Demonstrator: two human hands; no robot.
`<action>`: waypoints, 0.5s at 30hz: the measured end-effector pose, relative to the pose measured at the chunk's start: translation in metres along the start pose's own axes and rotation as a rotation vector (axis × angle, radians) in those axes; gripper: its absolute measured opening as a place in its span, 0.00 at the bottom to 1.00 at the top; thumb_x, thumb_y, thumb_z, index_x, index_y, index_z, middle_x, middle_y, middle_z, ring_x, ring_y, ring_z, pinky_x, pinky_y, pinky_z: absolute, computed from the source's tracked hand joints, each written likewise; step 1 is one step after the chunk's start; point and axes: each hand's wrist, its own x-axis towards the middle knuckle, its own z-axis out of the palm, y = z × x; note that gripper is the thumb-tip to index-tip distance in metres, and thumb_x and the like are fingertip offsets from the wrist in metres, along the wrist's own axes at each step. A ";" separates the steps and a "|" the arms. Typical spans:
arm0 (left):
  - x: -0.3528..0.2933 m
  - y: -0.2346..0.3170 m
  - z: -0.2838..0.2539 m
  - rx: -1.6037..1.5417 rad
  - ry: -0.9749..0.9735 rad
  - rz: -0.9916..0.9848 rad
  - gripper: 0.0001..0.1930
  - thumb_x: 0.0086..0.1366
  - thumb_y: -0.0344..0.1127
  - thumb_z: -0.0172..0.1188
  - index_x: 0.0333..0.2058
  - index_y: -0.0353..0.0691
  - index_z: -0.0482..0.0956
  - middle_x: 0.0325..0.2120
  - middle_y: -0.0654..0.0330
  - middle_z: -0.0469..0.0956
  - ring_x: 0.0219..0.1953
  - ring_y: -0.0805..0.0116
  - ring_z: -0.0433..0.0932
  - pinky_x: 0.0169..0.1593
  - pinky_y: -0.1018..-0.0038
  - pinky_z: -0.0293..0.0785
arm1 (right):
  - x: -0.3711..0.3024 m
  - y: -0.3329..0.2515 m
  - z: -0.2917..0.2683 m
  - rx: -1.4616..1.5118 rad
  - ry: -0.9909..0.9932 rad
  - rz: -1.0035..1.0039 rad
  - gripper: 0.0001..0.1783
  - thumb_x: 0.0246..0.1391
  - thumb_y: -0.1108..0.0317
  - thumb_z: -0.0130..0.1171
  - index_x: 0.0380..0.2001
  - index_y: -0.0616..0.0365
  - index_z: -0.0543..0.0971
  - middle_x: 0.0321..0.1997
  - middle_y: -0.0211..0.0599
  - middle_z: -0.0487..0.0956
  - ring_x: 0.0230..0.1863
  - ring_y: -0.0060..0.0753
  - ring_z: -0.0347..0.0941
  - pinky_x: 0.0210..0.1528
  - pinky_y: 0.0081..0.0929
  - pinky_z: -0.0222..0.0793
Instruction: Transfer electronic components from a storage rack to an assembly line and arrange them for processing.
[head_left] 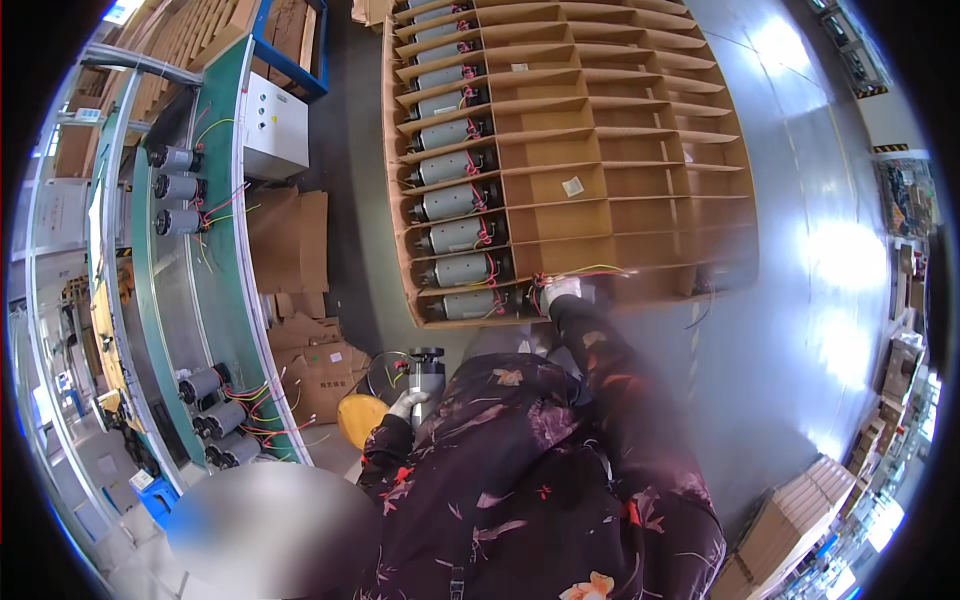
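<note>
My left hand (408,404), in a pale glove, is closed round a grey cylindrical motor (427,378). This motor stands upright beside my body, its black flange on top and thin wires to its left. My right hand (562,288), also gloved, reaches into the near edge of a large cardboard carton (755,215). It grips a motor (533,299) there, of which only a dark end and red and yellow wires show clearly; the rest is hidden by the hand. Grey motors (462,269) lie on their sides in the carton's left column, one to each compartment.
Cardboard dividers (590,144) split the carton into rows. On the left, a green-topped bench (225,300) carries several motors (180,188) with loose wires. A grey control box (275,125), flattened cardboard (325,375) and a yellow round object (360,420) stand nearby. Stacked cartons (800,510) are at lower right.
</note>
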 end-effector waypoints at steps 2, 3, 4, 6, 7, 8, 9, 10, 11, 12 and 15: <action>-0.004 0.011 0.027 0.175 0.099 0.054 0.23 0.52 0.36 0.66 0.47 0.37 0.74 0.32 0.60 0.79 0.34 0.66 0.79 0.43 0.69 0.75 | -0.016 -0.006 -0.010 0.032 0.081 -0.043 0.27 0.56 0.52 0.53 0.56 0.53 0.74 0.58 0.40 0.75 0.61 0.40 0.69 0.57 0.44 0.65; -0.019 0.018 0.050 0.115 0.011 0.055 0.24 0.51 0.36 0.66 0.47 0.36 0.74 0.34 0.59 0.80 0.35 0.66 0.79 0.43 0.69 0.75 | -0.032 -0.006 -0.025 0.298 0.168 -0.039 0.33 0.41 0.46 0.66 0.47 0.58 0.80 0.47 0.49 0.81 0.51 0.48 0.76 0.55 0.40 0.69; -0.015 0.020 0.061 0.126 -0.032 0.097 0.24 0.50 0.35 0.66 0.47 0.36 0.75 0.34 0.59 0.80 0.34 0.66 0.79 0.42 0.69 0.76 | -0.032 -0.002 -0.024 0.518 0.159 -0.004 0.33 0.41 0.46 0.68 0.47 0.59 0.80 0.45 0.48 0.81 0.50 0.45 0.77 0.54 0.37 0.70; -0.001 0.020 0.087 0.173 -0.128 0.109 0.24 0.51 0.33 0.66 0.48 0.35 0.74 0.35 0.59 0.80 0.36 0.66 0.80 0.42 0.69 0.76 | -0.028 0.011 -0.007 1.051 0.063 0.016 0.29 0.45 0.49 0.69 0.46 0.57 0.80 0.41 0.41 0.82 0.42 0.35 0.77 0.46 0.30 0.71; 0.010 0.029 0.108 0.222 -0.196 0.082 0.24 0.52 0.32 0.66 0.49 0.36 0.74 0.36 0.59 0.80 0.38 0.66 0.80 0.44 0.69 0.75 | -0.017 0.025 0.016 1.373 -0.006 0.007 0.23 0.49 0.52 0.68 0.44 0.55 0.81 0.38 0.36 0.82 0.36 0.28 0.77 0.39 0.26 0.71; 0.017 0.034 0.130 0.285 -0.173 0.113 0.25 0.49 0.31 0.68 0.48 0.35 0.75 0.37 0.59 0.81 0.38 0.68 0.79 0.45 0.70 0.75 | -0.013 0.027 0.043 1.770 0.203 -0.139 0.16 0.51 0.62 0.68 0.43 0.56 0.82 0.29 0.25 0.81 0.27 0.19 0.72 0.31 0.23 0.67; 0.021 0.026 0.137 0.274 -0.140 0.116 0.25 0.49 0.31 0.68 0.48 0.35 0.75 0.37 0.59 0.81 0.38 0.68 0.79 0.45 0.70 0.75 | -0.027 0.024 0.041 1.915 0.154 -0.217 0.14 0.51 0.65 0.68 0.41 0.56 0.82 0.31 0.25 0.81 0.28 0.18 0.71 0.31 0.22 0.67; 0.029 0.031 0.158 0.493 -0.132 0.154 0.27 0.46 0.30 0.70 0.47 0.34 0.75 0.36 0.59 0.80 0.38 0.69 0.79 0.45 0.71 0.75 | -0.023 0.041 0.057 1.828 0.100 -0.149 0.14 0.52 0.64 0.67 0.42 0.56 0.82 0.32 0.27 0.81 0.29 0.18 0.72 0.32 0.21 0.68; 0.039 0.037 0.182 0.716 -0.127 0.193 0.29 0.44 0.30 0.72 0.47 0.34 0.75 0.36 0.59 0.80 0.38 0.70 0.78 0.45 0.72 0.75 | -0.020 0.060 0.073 1.744 0.050 -0.079 0.14 0.53 0.64 0.67 0.42 0.57 0.82 0.33 0.29 0.82 0.30 0.18 0.73 0.33 0.20 0.69; 0.049 0.041 0.209 0.848 -0.153 0.254 0.31 0.40 0.35 0.76 0.45 0.34 0.75 0.33 0.60 0.80 0.33 0.71 0.78 0.42 0.72 0.75 | -0.026 0.078 0.084 1.755 0.054 -0.079 0.14 0.53 0.64 0.67 0.42 0.57 0.82 0.33 0.29 0.82 0.30 0.18 0.73 0.33 0.20 0.69; 0.039 0.049 0.333 1.072 -0.262 0.298 0.43 0.36 0.37 0.81 0.53 0.33 0.70 0.29 0.61 0.80 0.30 0.72 0.78 0.36 0.72 0.76 | -0.060 0.147 0.097 1.895 0.134 -0.063 0.16 0.54 0.62 0.65 0.44 0.58 0.81 0.36 0.34 0.82 0.35 0.24 0.77 0.38 0.21 0.73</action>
